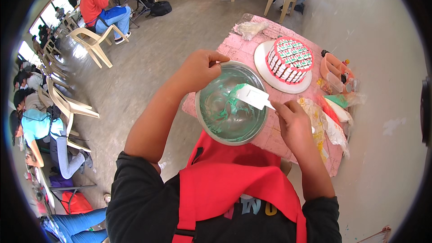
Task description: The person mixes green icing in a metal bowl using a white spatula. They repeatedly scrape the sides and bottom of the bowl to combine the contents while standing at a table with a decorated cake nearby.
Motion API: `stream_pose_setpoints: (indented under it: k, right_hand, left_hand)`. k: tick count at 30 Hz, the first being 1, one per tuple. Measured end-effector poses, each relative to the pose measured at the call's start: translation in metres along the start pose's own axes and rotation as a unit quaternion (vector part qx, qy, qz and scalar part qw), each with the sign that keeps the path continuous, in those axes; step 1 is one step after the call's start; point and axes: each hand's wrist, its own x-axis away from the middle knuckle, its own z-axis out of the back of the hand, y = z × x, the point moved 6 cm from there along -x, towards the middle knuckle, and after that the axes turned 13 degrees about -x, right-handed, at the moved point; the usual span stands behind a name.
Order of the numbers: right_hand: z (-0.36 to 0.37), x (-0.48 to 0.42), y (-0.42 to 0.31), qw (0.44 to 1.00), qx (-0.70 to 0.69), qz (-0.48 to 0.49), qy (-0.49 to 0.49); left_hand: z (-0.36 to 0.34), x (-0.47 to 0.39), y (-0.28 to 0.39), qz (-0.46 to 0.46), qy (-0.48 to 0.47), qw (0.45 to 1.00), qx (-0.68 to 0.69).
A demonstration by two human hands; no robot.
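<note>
My left hand grips the far-left rim of a metal mixing bowl, thumb inside and fingers along the edge. Green icing is smeared over the bowl's inner wall and bottom. In my right hand is the handle of a white spatula. Its blade is above the bowl, with green icing on the tip. Beyond the bowl, a round cake with white icing, dark lines, red piped borders and green-and-red decorations sits on a white cake board.
The pink table carries a crumpled plastic bag, a peach divided organizer, several piping bags and stained paper. A wall runs along the right. Plastic chairs and seated people are to the left.
</note>
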Motion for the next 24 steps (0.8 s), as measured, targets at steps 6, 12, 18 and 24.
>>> stream_pose_setpoints:
  k: [6,12,18,24]
  right_hand:
    - [0.008,0.011,-0.012,1.0,-0.008,-0.024,-0.002]
    - [-0.01,0.014,-0.022,0.99,0.114,0.014,-0.088]
    - [-0.023,0.008,-0.021,0.965,0.2,0.066,-0.155]
    - [-0.003,0.002,-0.043,0.982,0.149,0.082,-0.084]
  left_hand:
    - [0.003,0.005,-0.005,0.039,0.005,0.999,-0.003]
    - [0.007,0.008,-0.002,0.032,0.0,0.999,-0.006]
    - [0.0,0.004,-0.001,-0.005,-0.006,1.0,-0.008]
    - [-0.002,0.001,-0.005,-0.007,-0.002,1.0,-0.004]
